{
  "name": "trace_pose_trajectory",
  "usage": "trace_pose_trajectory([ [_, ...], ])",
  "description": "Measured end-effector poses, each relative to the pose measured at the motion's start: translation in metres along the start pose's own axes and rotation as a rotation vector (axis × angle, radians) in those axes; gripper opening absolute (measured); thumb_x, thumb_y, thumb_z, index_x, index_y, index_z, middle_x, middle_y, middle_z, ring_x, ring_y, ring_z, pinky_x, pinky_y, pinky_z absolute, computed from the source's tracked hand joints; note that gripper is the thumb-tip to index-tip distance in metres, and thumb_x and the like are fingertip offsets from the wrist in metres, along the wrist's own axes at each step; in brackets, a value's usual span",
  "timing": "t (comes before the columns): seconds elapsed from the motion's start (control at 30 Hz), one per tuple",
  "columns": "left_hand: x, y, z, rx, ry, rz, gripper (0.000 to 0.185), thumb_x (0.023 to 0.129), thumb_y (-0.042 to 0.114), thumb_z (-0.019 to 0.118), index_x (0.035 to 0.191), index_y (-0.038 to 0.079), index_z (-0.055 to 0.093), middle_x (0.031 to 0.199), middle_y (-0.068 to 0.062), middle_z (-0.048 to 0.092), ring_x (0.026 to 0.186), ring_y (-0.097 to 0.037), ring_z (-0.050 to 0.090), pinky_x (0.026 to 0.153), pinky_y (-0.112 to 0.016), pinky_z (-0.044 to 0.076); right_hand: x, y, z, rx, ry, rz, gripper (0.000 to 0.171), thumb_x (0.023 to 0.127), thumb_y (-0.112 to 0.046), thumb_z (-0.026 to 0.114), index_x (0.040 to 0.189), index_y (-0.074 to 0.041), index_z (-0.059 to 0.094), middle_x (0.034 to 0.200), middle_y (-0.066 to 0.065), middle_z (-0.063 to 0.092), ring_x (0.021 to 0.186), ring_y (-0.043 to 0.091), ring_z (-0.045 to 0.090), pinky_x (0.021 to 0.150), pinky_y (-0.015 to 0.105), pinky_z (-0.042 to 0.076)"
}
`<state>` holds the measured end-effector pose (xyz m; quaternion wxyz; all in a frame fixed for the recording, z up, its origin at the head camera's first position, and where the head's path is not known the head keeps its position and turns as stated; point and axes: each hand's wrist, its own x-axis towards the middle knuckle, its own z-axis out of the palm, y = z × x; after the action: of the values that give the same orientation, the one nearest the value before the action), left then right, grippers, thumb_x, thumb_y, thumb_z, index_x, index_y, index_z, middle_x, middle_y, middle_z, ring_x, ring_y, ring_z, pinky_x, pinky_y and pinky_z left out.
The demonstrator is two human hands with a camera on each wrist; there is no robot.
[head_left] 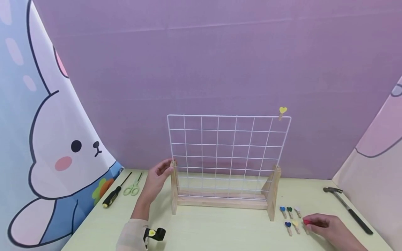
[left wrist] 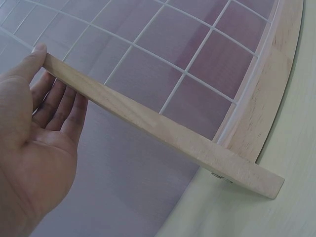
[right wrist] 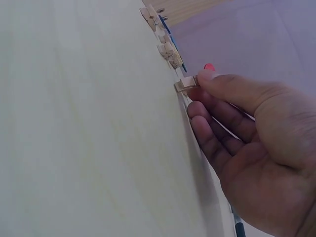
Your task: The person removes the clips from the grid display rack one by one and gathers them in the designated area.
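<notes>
A white wire grid (head_left: pixel 229 153) stands upright in a wooden base (head_left: pixel 220 202) on the pale green table. My left hand (head_left: pixel 158 176) touches the top of the left wooden upright (left wrist: pixel 148 121) with thumb and fingers nearly straight. A yellow heart clothespin (head_left: pixel 282 111) is clipped on the grid's top right corner. At the front right, my right hand (head_left: pixel 326 228) pinches a red heart clothespin (right wrist: pixel 190 81) between thumb and forefinger on the table. Beside it lie several small heart clothespins (head_left: pixel 290 218) in blue, green, white and yellow.
A black-handled screwdriver (head_left: pixel 113 196) and green scissors (head_left: pixel 133 186) lie left of the grid. A hammer (head_left: pixel 347 207) lies at the far right. Purple backdrop stands behind; cartoon rabbit panels flank both sides.
</notes>
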<state>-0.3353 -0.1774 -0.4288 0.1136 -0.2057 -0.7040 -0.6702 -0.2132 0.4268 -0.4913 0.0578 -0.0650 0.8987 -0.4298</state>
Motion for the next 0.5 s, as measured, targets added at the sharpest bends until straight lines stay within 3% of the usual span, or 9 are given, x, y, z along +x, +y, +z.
trace_pose_trajectory([
  [0.23, 0.000, -0.001, -0.001, 0.003, 0.011, 0.003, 0.042, 0.103, 0.018, 0.065, 0.141, 0.002, 0.059, 0.127, 0.010, 0.071, 0.119, 0.000, 0.065, 0.101, -0.015, 0.053, 0.001, 0.005, 0.001, -0.043, 0.017, -0.036, 0.034, 0.096, -0.013, 0.072, 0.122, 0.009, 0.069, 0.105, 0.002, 0.079, 0.090, -0.011, 0.066, 0.075, 0.017, 0.059],
  [0.5, 0.001, 0.000, 0.000, 0.000, 0.018, 0.001, 0.042, 0.103, 0.016, 0.065, 0.141, -0.001, 0.058, 0.124, 0.014, 0.071, 0.118, 0.001, 0.065, 0.100, -0.014, 0.053, 0.002, 0.010, 0.010, -0.114, 0.145, -0.191, 0.022, 0.091, -0.005, 0.076, 0.109, 0.007, 0.073, 0.095, -0.009, 0.079, 0.087, -0.012, 0.064, 0.070, 0.015, 0.056],
])
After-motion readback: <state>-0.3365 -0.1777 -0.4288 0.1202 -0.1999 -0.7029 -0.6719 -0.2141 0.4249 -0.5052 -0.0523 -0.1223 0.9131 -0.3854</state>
